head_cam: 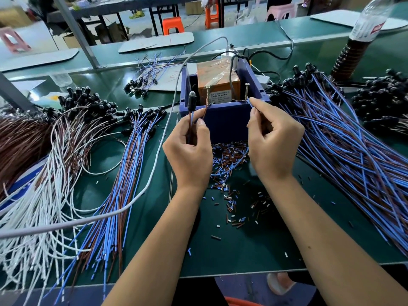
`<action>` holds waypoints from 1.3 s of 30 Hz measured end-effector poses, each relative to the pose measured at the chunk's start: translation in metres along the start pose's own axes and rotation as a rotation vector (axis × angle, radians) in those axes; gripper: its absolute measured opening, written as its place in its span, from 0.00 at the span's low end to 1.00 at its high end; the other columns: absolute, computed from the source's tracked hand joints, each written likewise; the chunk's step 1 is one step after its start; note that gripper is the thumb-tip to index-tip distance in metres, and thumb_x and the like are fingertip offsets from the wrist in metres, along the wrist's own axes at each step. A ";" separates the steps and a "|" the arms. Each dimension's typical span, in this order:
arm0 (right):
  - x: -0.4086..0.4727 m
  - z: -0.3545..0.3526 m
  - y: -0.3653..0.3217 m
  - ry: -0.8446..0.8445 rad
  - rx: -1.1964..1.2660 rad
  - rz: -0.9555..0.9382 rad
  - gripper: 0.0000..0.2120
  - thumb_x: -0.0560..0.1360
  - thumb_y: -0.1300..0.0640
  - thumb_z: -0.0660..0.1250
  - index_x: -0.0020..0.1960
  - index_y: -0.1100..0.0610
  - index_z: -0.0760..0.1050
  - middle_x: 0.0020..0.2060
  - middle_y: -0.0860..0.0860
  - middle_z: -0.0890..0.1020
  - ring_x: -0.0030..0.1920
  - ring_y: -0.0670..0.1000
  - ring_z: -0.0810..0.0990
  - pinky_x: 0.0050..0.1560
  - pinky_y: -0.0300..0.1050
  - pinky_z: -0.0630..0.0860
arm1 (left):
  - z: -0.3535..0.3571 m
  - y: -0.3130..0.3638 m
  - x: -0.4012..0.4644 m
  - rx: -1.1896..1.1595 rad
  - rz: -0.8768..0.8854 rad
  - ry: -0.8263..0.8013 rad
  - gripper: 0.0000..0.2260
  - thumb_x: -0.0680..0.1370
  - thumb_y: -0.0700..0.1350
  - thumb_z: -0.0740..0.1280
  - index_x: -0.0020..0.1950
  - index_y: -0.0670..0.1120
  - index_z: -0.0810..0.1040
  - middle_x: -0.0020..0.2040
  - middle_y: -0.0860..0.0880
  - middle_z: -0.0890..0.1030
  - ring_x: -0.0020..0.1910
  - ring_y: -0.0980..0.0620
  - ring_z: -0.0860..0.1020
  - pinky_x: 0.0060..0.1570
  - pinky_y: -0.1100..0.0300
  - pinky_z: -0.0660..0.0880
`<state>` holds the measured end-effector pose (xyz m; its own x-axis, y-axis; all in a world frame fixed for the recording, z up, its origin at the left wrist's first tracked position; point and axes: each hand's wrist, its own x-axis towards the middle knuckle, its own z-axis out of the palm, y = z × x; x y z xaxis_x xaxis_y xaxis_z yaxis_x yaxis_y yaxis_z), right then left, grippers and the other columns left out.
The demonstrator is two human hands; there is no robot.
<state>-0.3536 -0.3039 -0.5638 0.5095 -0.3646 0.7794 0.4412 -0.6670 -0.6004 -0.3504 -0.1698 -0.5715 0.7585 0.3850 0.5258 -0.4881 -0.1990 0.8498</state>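
Head view: just in front of the blue box (pixel 227 123), insulation offcuts (pixel 228 154) are lying scattered on the table (pixel 242 246). Above them, the left hand (pixel 189 149) is holding the indicator lamp (pixel 191 100) by its wires, grip curled, and steering the brown lead (pixel 206 108) onto the box's left screw (pixel 207 93). The right hand (pixel 273 142) is pinching the blue lead (pixel 234 165) in a narrow grip beside the right screw (pixel 246 91). Both bare tips should be pressing firmly, with the fingers on insulation. Inside the box, the orange transformer (pixel 217 81) is showing a label too small to read.
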 end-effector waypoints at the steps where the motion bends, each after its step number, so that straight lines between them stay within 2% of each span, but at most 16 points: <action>1: 0.000 0.000 0.000 0.000 -0.001 0.000 0.10 0.82 0.64 0.67 0.59 0.64 0.85 0.49 0.55 0.88 0.49 0.49 0.86 0.52 0.33 0.79 | 0.000 0.000 0.000 -0.001 -0.004 -0.002 0.09 0.81 0.37 0.66 0.56 0.42 0.86 0.42 0.52 0.84 0.39 0.58 0.78 0.44 0.62 0.76; 5: 0.001 0.000 -0.001 0.001 -0.002 0.016 0.10 0.81 0.64 0.67 0.58 0.63 0.86 0.49 0.54 0.88 0.49 0.48 0.86 0.52 0.36 0.80 | 0.002 -0.001 0.001 -0.011 -0.033 -0.001 0.08 0.81 0.38 0.68 0.56 0.41 0.85 0.34 0.58 0.75 0.32 0.61 0.69 0.37 0.66 0.68; 7: 0.002 0.001 -0.002 0.000 0.006 0.041 0.10 0.80 0.64 0.67 0.57 0.63 0.86 0.48 0.53 0.88 0.48 0.48 0.86 0.51 0.38 0.81 | 0.002 0.000 0.002 -0.005 -0.045 0.004 0.08 0.82 0.38 0.68 0.57 0.41 0.85 0.33 0.53 0.74 0.32 0.62 0.68 0.37 0.67 0.68; 9: 0.004 0.001 -0.002 0.001 0.016 0.072 0.10 0.80 0.64 0.66 0.57 0.62 0.86 0.47 0.53 0.88 0.47 0.48 0.85 0.49 0.40 0.81 | 0.002 0.003 0.003 -0.001 -0.043 0.011 0.08 0.82 0.38 0.68 0.58 0.41 0.85 0.38 0.45 0.81 0.35 0.65 0.72 0.41 0.68 0.71; 12: 0.006 0.001 -0.001 0.024 0.033 0.125 0.10 0.81 0.62 0.66 0.55 0.62 0.86 0.46 0.52 0.88 0.45 0.47 0.85 0.47 0.43 0.82 | 0.003 0.006 0.006 -0.014 -0.044 0.028 0.08 0.82 0.37 0.68 0.58 0.40 0.86 0.46 0.49 0.86 0.42 0.64 0.79 0.49 0.65 0.77; 15: 0.009 0.002 0.001 0.037 0.043 0.169 0.10 0.81 0.60 0.67 0.55 0.61 0.86 0.46 0.51 0.88 0.45 0.47 0.85 0.48 0.46 0.82 | 0.005 0.006 0.007 -0.022 -0.063 0.041 0.09 0.82 0.37 0.67 0.58 0.41 0.86 0.46 0.48 0.86 0.42 0.64 0.77 0.50 0.64 0.77; 18: 0.013 0.004 0.002 0.028 0.049 0.183 0.10 0.81 0.59 0.67 0.56 0.61 0.86 0.45 0.51 0.88 0.45 0.46 0.85 0.47 0.42 0.82 | 0.005 0.005 0.007 -0.002 -0.054 0.067 0.09 0.82 0.37 0.67 0.58 0.40 0.86 0.48 0.44 0.87 0.43 0.62 0.78 0.50 0.63 0.77; 23: 0.014 0.007 0.000 0.006 0.054 0.181 0.10 0.81 0.59 0.67 0.55 0.61 0.86 0.44 0.52 0.88 0.42 0.44 0.83 0.45 0.34 0.76 | 0.007 0.004 0.008 0.022 -0.042 0.083 0.09 0.82 0.37 0.67 0.58 0.40 0.86 0.46 0.48 0.86 0.42 0.63 0.78 0.48 0.66 0.75; 27: 0.012 0.008 -0.003 -0.015 0.057 0.165 0.10 0.82 0.60 0.67 0.56 0.62 0.86 0.46 0.52 0.88 0.45 0.47 0.85 0.48 0.37 0.79 | 0.008 0.006 0.007 0.016 -0.033 0.081 0.09 0.82 0.36 0.67 0.58 0.39 0.86 0.48 0.46 0.87 0.45 0.61 0.81 0.52 0.63 0.79; 32: 0.012 0.007 -0.005 -0.029 0.046 0.164 0.10 0.82 0.60 0.67 0.57 0.62 0.86 0.47 0.52 0.88 0.45 0.46 0.84 0.48 0.34 0.77 | 0.007 0.008 0.007 0.005 -0.053 0.053 0.09 0.82 0.36 0.67 0.59 0.40 0.85 0.50 0.45 0.87 0.47 0.59 0.82 0.56 0.58 0.80; 36: 0.010 0.007 -0.005 -0.030 0.049 0.167 0.10 0.82 0.60 0.68 0.56 0.61 0.86 0.45 0.52 0.88 0.43 0.43 0.82 0.47 0.31 0.74 | 0.007 0.009 0.006 0.008 -0.057 0.037 0.10 0.82 0.36 0.67 0.59 0.40 0.85 0.51 0.46 0.87 0.50 0.60 0.83 0.56 0.64 0.78; 39: 0.010 0.008 -0.005 -0.024 0.046 0.165 0.10 0.82 0.60 0.68 0.56 0.61 0.86 0.45 0.51 0.88 0.42 0.41 0.80 0.46 0.29 0.73 | 0.007 0.007 0.007 -0.006 -0.067 0.021 0.10 0.81 0.36 0.67 0.59 0.40 0.85 0.51 0.46 0.87 0.48 0.60 0.82 0.54 0.64 0.78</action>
<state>-0.3451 -0.2993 -0.5543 0.5953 -0.4504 0.6654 0.3833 -0.5687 -0.7278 -0.3456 -0.1754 -0.5614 0.7805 0.4159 0.4667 -0.4389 -0.1671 0.8829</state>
